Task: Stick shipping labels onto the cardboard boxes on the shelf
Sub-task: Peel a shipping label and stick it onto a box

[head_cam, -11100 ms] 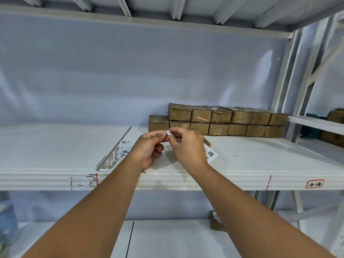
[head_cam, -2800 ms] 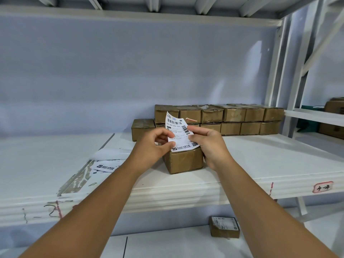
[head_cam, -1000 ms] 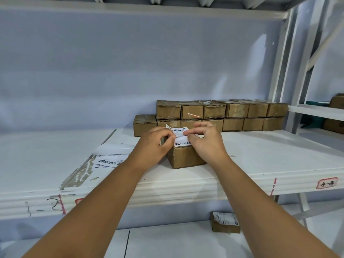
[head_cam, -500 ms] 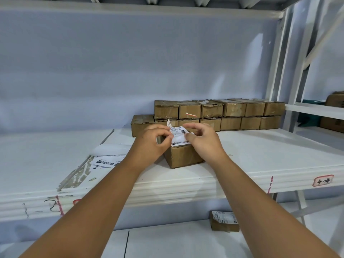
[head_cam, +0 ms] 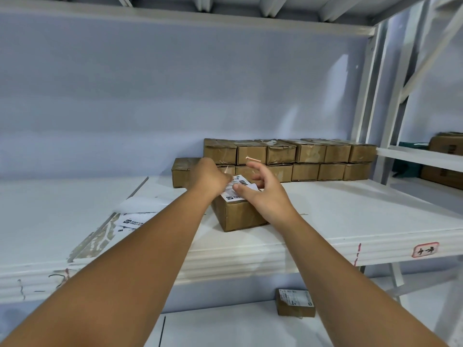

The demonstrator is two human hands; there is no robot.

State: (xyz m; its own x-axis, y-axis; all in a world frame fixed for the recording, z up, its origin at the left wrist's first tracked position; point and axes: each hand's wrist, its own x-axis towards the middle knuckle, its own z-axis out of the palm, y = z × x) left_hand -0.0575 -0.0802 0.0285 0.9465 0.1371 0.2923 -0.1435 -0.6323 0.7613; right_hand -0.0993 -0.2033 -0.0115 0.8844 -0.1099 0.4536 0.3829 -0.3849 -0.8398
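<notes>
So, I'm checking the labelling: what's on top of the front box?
A white label lies on top of the box. The left hand rests over its left part and the right hand presses it with the thumb. The covered part cannot be seen.

Blurred left hand (head_cam: 210,177) covers part of the label (head_cam: 241,186) — print unreadable.

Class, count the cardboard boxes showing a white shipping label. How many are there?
2: the front box on the middle shelf; the small box on the lower shelf. Stacked boxes behind may hide labels.
</notes>
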